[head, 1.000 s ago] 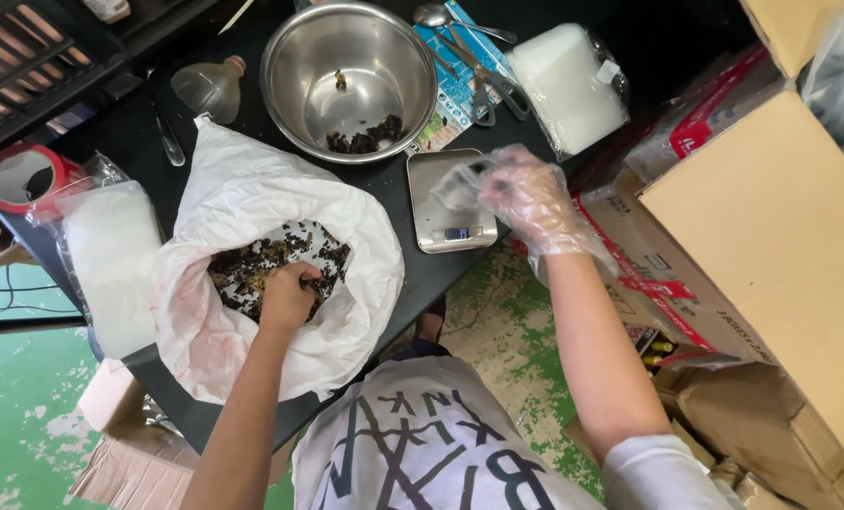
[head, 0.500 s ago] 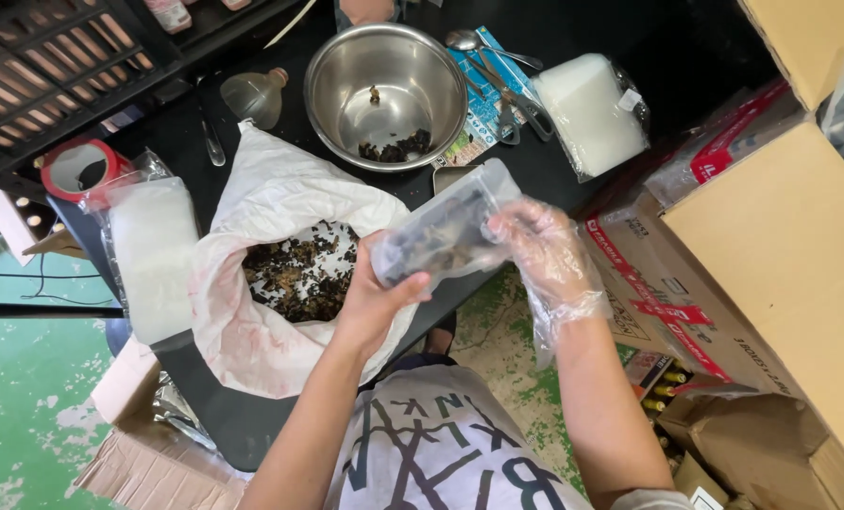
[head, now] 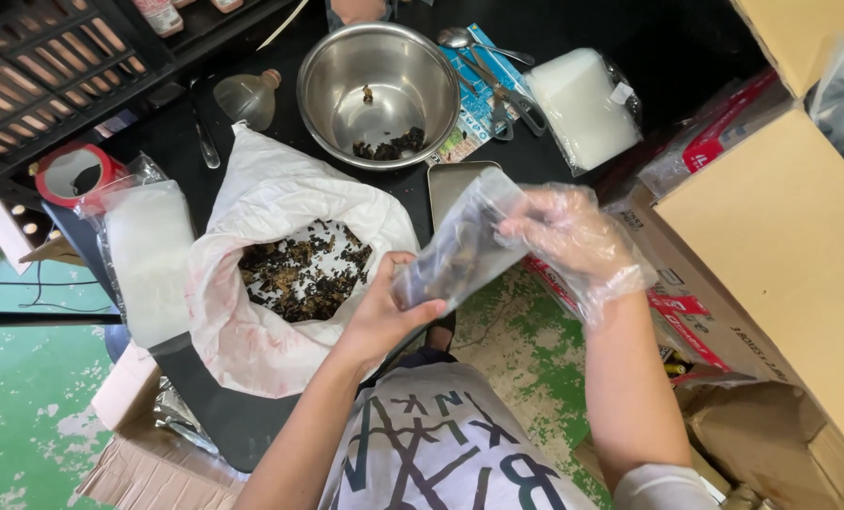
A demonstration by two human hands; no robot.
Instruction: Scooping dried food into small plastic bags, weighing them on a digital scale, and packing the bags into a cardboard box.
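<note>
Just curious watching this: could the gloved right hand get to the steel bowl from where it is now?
Probably yes. The right hand is close to the steel bowl with nothing between them, but it holds the small clear bag together with the left hand.

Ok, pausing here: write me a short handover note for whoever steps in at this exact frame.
Left hand, bare: grips the lower end of the small clear bag.
Right hand, in a thin plastic glove: holds the bag's upper end.
Bag: held above the table's edge, dark dried bits already inside.
White sack: open on the black table, plenty of dark material left.
Steel bowl: a small amount in the bottom.
Metal tray: behind the bag.
Bag not yet sealed, as far as shows.
</note>
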